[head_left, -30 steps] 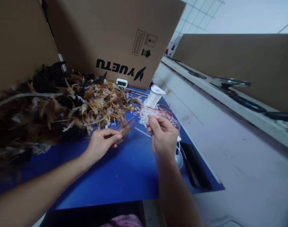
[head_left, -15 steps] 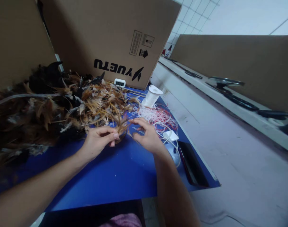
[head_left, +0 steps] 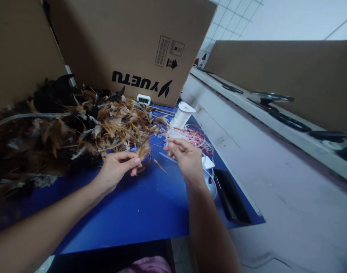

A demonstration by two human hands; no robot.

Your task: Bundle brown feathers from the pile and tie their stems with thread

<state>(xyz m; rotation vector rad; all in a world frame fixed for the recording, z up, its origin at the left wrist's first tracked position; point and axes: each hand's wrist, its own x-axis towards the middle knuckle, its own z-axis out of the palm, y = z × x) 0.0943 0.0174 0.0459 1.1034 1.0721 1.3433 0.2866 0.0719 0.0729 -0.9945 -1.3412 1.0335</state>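
My left hand (head_left: 120,167) pinches a small bunch of brown feathers (head_left: 144,151) between thumb and fingers, the tips fanning upward. To the right, my right hand (head_left: 186,155) is closed, thumb against fingertips. Anything inside that pinch is too small to make out. A thin translucent strip (head_left: 168,157) lies beside its fingers. Between the hands, a single narrow feather (head_left: 161,167) rests on the blue tabletop (head_left: 150,212). Behind my left hand spreads a large heap of brown and black feathers (head_left: 116,125).
A white spool (head_left: 182,115) stands behind a tangle of white and red strips (head_left: 190,135). Right of my hand are a white block with a cable (head_left: 208,163) and a black phone-like slab (head_left: 233,195). Cardboard boxes (head_left: 127,41) wall the back; a small display (head_left: 143,99) sits there.
My right hand has moved right, away from the feathers in my left hand, and its fingers have drawn together. The left hand stays nearly still, still gripping the bunch.
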